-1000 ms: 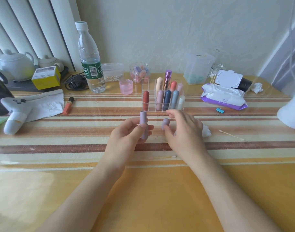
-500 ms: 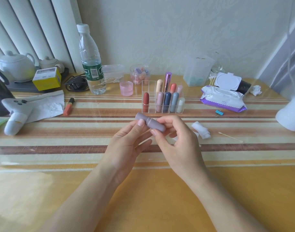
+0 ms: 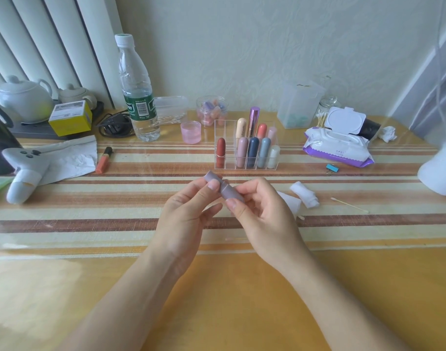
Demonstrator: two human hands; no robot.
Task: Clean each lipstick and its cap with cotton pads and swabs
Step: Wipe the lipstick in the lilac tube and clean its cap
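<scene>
Lipstick [image 3: 230,193], mauve, held just above the striped table [image 3: 90,224], near the clear organiser [image 3: 228,127]; long axis slants far-left to near-right, seam at mid-length. Left hand [image 3: 183,216] pinches the far-left end, right hand [image 3: 265,219] the near-right end. Any pull or push likely runs along that slant.

Our bare forearms [image 3: 130,295] rose from the lower corners and converged. Our left hand [image 3: 189,211] pinched the far end of a mauve lipstick [image 3: 232,192] between thumb and fingers. Our right hand [image 3: 262,219], just beside the left, curled thumb and fingers round the near end, fingertips almost meeting.
</scene>
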